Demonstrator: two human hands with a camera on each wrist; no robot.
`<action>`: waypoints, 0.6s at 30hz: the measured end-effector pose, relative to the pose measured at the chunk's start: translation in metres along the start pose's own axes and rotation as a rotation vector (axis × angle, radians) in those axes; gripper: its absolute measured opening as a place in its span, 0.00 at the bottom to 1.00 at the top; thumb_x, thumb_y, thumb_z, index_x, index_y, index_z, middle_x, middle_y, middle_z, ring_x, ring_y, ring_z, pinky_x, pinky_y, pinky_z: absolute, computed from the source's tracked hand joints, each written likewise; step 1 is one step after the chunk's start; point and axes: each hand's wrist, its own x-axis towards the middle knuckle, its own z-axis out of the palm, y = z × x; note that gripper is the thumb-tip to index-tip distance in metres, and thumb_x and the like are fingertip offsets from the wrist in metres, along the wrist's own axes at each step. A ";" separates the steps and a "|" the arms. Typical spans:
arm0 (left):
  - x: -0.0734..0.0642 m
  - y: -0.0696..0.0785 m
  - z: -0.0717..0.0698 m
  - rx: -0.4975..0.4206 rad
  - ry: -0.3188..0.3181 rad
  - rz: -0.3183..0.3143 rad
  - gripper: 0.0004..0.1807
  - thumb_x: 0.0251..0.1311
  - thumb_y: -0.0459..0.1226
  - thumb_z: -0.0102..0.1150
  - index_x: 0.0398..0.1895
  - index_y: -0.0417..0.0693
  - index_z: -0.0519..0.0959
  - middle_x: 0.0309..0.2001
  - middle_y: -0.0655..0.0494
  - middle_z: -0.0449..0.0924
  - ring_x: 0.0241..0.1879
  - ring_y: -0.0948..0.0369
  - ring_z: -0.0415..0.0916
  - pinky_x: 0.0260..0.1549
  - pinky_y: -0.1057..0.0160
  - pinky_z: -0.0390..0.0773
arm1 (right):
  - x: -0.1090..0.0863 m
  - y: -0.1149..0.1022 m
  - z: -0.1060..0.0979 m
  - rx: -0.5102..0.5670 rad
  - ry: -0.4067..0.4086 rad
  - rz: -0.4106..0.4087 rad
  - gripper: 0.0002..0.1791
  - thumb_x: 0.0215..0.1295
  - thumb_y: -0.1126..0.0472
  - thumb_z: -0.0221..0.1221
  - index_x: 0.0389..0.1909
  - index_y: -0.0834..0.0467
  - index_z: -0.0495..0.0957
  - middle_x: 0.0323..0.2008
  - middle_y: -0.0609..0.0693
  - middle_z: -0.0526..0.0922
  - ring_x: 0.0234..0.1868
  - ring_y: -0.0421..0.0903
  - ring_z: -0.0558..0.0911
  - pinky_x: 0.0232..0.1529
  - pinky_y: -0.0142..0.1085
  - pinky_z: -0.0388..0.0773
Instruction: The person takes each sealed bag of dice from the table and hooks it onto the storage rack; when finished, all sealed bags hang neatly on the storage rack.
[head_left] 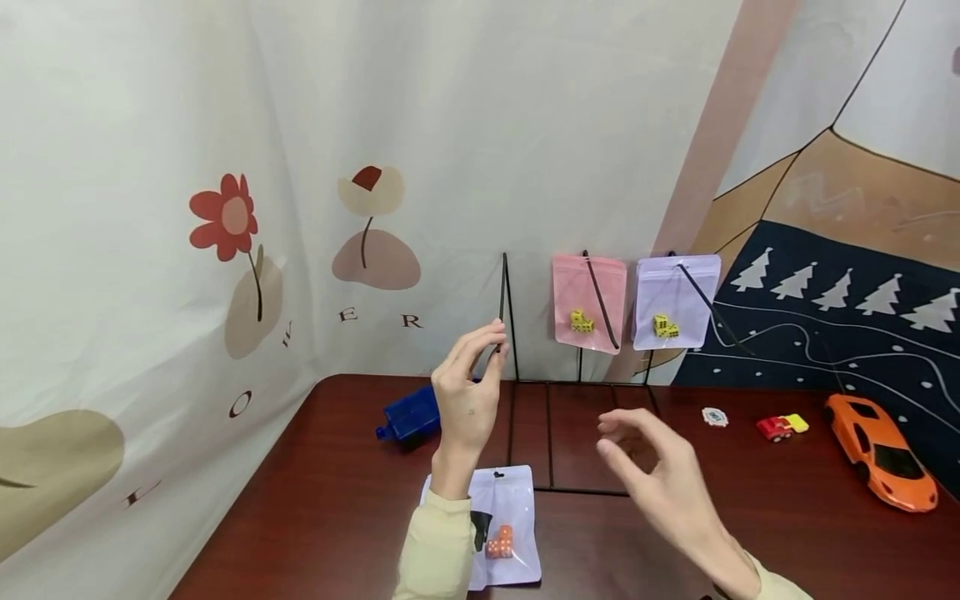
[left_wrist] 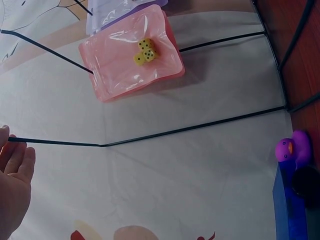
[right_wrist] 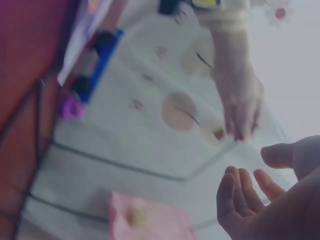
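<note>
The head camera looks forward and down over the dark red wooden table [head_left: 315,500] toward the far curtain. Both wrist cameras sit close, tilted toward that curtain. All three share the pink plastic pouch of yellow dice [head_left: 588,302] [left_wrist: 135,55] [right_wrist: 150,220], blurred in the right view.

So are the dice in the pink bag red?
No, the dice inside the pink bag hanging on the black rack are yellow with dark dots.
</note>
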 end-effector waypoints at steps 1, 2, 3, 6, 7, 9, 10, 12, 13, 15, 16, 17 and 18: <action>0.000 0.000 0.000 0.000 0.000 0.001 0.09 0.53 0.19 0.61 0.37 0.33 0.81 0.43 0.42 0.81 0.47 0.48 0.79 0.50 0.55 0.79 | 0.003 -0.001 -0.005 -0.003 0.026 -0.034 0.21 0.51 0.80 0.64 0.44 0.59 0.79 0.35 0.47 0.80 0.31 0.39 0.79 0.26 0.25 0.76; 0.000 0.000 0.000 -0.001 -0.002 0.000 0.09 0.53 0.19 0.61 0.37 0.33 0.81 0.43 0.42 0.81 0.47 0.49 0.79 0.50 0.55 0.78 | 0.006 -0.003 -0.011 -0.014 0.056 -0.068 0.21 0.49 0.82 0.64 0.43 0.61 0.79 0.35 0.48 0.80 0.31 0.39 0.78 0.27 0.24 0.76; -0.001 0.000 0.000 -0.001 -0.003 -0.001 0.09 0.53 0.19 0.61 0.37 0.33 0.81 0.43 0.41 0.81 0.47 0.49 0.79 0.50 0.55 0.78 | 0.009 -0.005 -0.017 -0.022 0.086 -0.091 0.22 0.47 0.84 0.63 0.43 0.63 0.78 0.35 0.49 0.80 0.31 0.39 0.78 0.29 0.23 0.76; -0.002 0.000 0.000 -0.004 -0.007 -0.002 0.10 0.52 0.19 0.61 0.37 0.33 0.81 0.43 0.39 0.81 0.48 0.49 0.79 0.50 0.55 0.78 | 0.018 -0.013 -0.034 -0.042 0.188 -0.140 0.21 0.45 0.88 0.61 0.41 0.70 0.77 0.34 0.54 0.79 0.31 0.38 0.77 0.31 0.21 0.75; -0.002 0.001 0.000 -0.003 -0.008 -0.002 0.10 0.52 0.19 0.61 0.37 0.33 0.81 0.43 0.39 0.81 0.48 0.49 0.79 0.50 0.55 0.78 | 0.021 -0.016 -0.039 -0.045 0.223 -0.162 0.21 0.44 0.88 0.59 0.41 0.73 0.77 0.34 0.56 0.79 0.31 0.39 0.77 0.33 0.21 0.75; -0.002 0.001 -0.001 -0.003 -0.009 -0.003 0.10 0.52 0.19 0.61 0.37 0.33 0.81 0.43 0.40 0.81 0.48 0.49 0.79 0.50 0.55 0.78 | 0.026 -0.021 -0.049 -0.048 0.286 -0.191 0.18 0.46 0.88 0.58 0.41 0.76 0.75 0.35 0.59 0.77 0.32 0.39 0.77 0.36 0.21 0.76; -0.001 0.001 -0.001 -0.002 -0.008 -0.004 0.10 0.52 0.19 0.61 0.37 0.33 0.81 0.43 0.40 0.81 0.48 0.49 0.79 0.50 0.55 0.78 | 0.028 -0.022 -0.053 -0.047 0.315 -0.210 0.17 0.47 0.87 0.58 0.41 0.78 0.75 0.35 0.60 0.77 0.33 0.39 0.77 0.36 0.21 0.76; -0.001 0.001 -0.001 -0.006 -0.009 -0.006 0.10 0.52 0.18 0.61 0.37 0.33 0.81 0.43 0.40 0.81 0.48 0.48 0.79 0.50 0.55 0.78 | 0.032 -0.020 -0.060 -0.051 0.361 -0.244 0.16 0.50 0.85 0.58 0.42 0.79 0.74 0.38 0.63 0.76 0.35 0.40 0.78 0.39 0.21 0.76; 0.000 0.001 -0.002 -0.007 -0.008 -0.006 0.10 0.52 0.18 0.61 0.37 0.33 0.81 0.43 0.40 0.81 0.48 0.47 0.79 0.50 0.55 0.78 | 0.033 -0.017 -0.063 -0.053 0.379 -0.257 0.15 0.51 0.84 0.58 0.43 0.79 0.74 0.40 0.63 0.76 0.36 0.40 0.78 0.40 0.21 0.76; 0.000 0.001 -0.002 -0.007 -0.008 -0.008 0.10 0.52 0.18 0.61 0.37 0.33 0.81 0.43 0.40 0.81 0.48 0.48 0.79 0.51 0.55 0.78 | 0.035 -0.009 -0.068 -0.070 0.405 -0.270 0.16 0.52 0.83 0.58 0.44 0.79 0.74 0.43 0.65 0.76 0.38 0.39 0.79 0.41 0.22 0.76; 0.000 0.001 -0.003 -0.006 -0.008 -0.009 0.10 0.52 0.18 0.61 0.37 0.33 0.81 0.43 0.40 0.81 0.48 0.47 0.79 0.51 0.55 0.78 | 0.036 -0.005 -0.070 -0.083 0.409 -0.268 0.17 0.52 0.83 0.58 0.45 0.79 0.74 0.45 0.65 0.76 0.39 0.39 0.79 0.42 0.21 0.76; 0.000 0.000 -0.003 -0.007 -0.009 -0.011 0.10 0.52 0.18 0.61 0.37 0.33 0.81 0.43 0.40 0.81 0.48 0.48 0.79 0.51 0.55 0.77 | 0.037 -0.001 -0.072 -0.098 0.407 -0.262 0.18 0.52 0.84 0.58 0.47 0.78 0.74 0.46 0.65 0.76 0.40 0.39 0.80 0.44 0.22 0.76; -0.001 0.000 -0.003 0.000 -0.009 -0.012 0.10 0.52 0.19 0.61 0.37 0.33 0.81 0.44 0.42 0.81 0.48 0.48 0.79 0.51 0.55 0.78 | 0.037 0.002 -0.074 -0.107 0.405 -0.259 0.18 0.52 0.84 0.57 0.47 0.78 0.74 0.47 0.65 0.75 0.41 0.38 0.80 0.45 0.22 0.76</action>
